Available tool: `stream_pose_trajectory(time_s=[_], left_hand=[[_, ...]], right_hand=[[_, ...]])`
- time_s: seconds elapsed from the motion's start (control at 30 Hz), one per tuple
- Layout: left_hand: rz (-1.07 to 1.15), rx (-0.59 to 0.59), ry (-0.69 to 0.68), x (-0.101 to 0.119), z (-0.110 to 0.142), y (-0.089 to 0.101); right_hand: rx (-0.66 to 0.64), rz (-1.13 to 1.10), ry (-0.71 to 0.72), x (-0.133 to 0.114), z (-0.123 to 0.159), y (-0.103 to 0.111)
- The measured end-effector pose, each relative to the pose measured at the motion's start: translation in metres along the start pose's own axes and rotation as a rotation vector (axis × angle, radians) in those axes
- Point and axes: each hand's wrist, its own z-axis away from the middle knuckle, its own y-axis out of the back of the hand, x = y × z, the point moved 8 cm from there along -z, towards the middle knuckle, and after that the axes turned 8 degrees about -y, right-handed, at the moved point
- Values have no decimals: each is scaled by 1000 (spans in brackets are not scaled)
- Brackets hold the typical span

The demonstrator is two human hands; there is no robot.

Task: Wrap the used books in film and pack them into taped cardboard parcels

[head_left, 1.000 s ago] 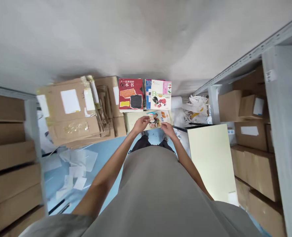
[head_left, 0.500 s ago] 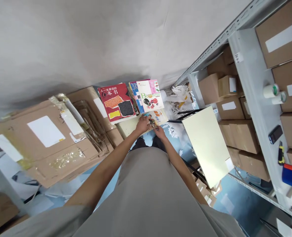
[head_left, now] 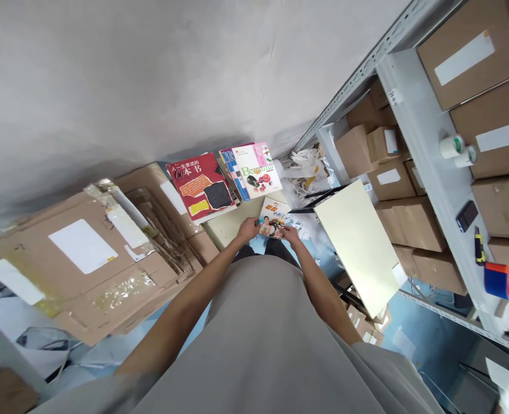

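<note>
Both my hands hold a small colourful book [head_left: 273,219] low in front of me, above a pale yellow surface [head_left: 226,225]. My left hand [head_left: 248,229] grips its left edge with fingers closed. My right hand [head_left: 289,234] pinches its lower right edge. Beyond it lie a red book [head_left: 201,186] and a white and pink book [head_left: 255,169] on a stack with a blue cover showing.
Flattened cardboard boxes [head_left: 108,253] are piled at the left. A pale yellow board [head_left: 357,244] leans at the right. A metal shelf rack [head_left: 427,149] holds cartons, tape rolls [head_left: 452,146], a phone [head_left: 466,215] and a red and blue object [head_left: 498,279]. Shredded paper [head_left: 306,167] lies behind.
The colourful book has lifted off the pale surface and come nearer to me, held in both hands. The view has swung slightly further right toward the shelf rack.
</note>
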Motion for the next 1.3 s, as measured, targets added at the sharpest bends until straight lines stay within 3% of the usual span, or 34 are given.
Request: stream_pose_trajectory(time_s=[0.1,0.23,0.47,0.63,0.77,0.93,1.1,1.3], left_hand=[[84,-22,-46,15,4,-6],[207,-91,-159,50,8,-22],[349,-279,-329,129,9,-76],[569,-416,-315,195,13,-115],[711,-513,-194,246,22,-148],[778,-455,-97,300,18,-198],[786,-440,-87,343,7,-254],[642,-403,-154,378,9,-282]], right_hand=[[23,-79,-21,3,18,26],[90,-232,1,12,52,67],[288,-535,86,42,122,145],[356,-708,208,57,154,210],[300,-835,285,61,154,263],[217,-859,339,62,141,330],[179,-853,337,80,123,389],[147,-878,324,98,109,432]])
